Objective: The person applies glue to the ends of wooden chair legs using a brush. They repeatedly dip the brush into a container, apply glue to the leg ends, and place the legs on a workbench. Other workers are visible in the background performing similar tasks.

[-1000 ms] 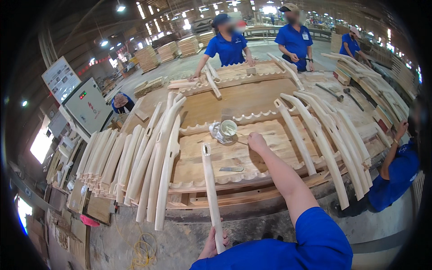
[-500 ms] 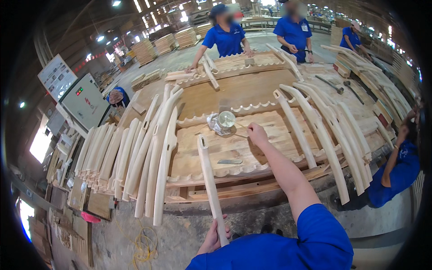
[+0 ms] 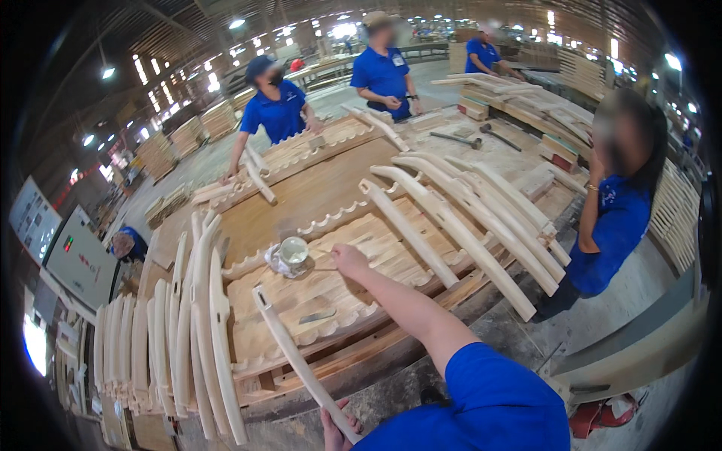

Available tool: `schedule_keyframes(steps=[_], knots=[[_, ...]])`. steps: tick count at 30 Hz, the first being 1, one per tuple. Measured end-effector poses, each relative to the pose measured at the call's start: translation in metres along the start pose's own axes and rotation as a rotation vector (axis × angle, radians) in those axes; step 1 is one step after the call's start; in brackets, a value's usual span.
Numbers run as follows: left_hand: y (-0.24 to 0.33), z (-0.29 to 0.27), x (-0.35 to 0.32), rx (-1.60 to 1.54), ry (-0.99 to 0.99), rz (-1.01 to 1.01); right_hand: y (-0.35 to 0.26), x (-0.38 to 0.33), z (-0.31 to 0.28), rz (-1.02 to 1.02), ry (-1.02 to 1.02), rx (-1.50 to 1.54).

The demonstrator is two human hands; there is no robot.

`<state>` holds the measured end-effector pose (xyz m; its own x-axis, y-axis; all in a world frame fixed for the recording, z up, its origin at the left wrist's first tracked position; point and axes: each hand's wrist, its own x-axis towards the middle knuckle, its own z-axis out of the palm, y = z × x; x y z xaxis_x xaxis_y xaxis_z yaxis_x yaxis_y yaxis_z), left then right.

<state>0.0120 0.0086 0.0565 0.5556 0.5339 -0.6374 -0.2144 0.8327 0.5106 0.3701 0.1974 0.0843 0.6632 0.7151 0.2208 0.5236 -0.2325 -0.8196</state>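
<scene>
The hands are held well apart. The lower end of a slotted wooden post (image 3: 302, 367) is gripped in the left hand (image 3: 340, 427); whether its upper end is rested on the workbench (image 3: 320, 184) cannot be told. A thin stick (image 3: 323, 269) is pinched in the right hand (image 3: 350, 261), directed toward a pale cup (image 3: 294, 250) set beside a crumpled white cloth (image 3: 279, 260). A flat blade (image 3: 317, 316) is laid nearer. Curved posts (image 3: 201, 301) are lined up leftward, and two hammers (image 3: 456, 140) are placed far right.
</scene>
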Motion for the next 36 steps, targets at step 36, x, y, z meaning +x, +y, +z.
schedule_keyframes(steps=[36], knots=[[-0.005,-0.024,0.014,0.014,-0.286,0.024,-0.078,-0.045,-0.002,-0.707,-0.033,-0.159]])
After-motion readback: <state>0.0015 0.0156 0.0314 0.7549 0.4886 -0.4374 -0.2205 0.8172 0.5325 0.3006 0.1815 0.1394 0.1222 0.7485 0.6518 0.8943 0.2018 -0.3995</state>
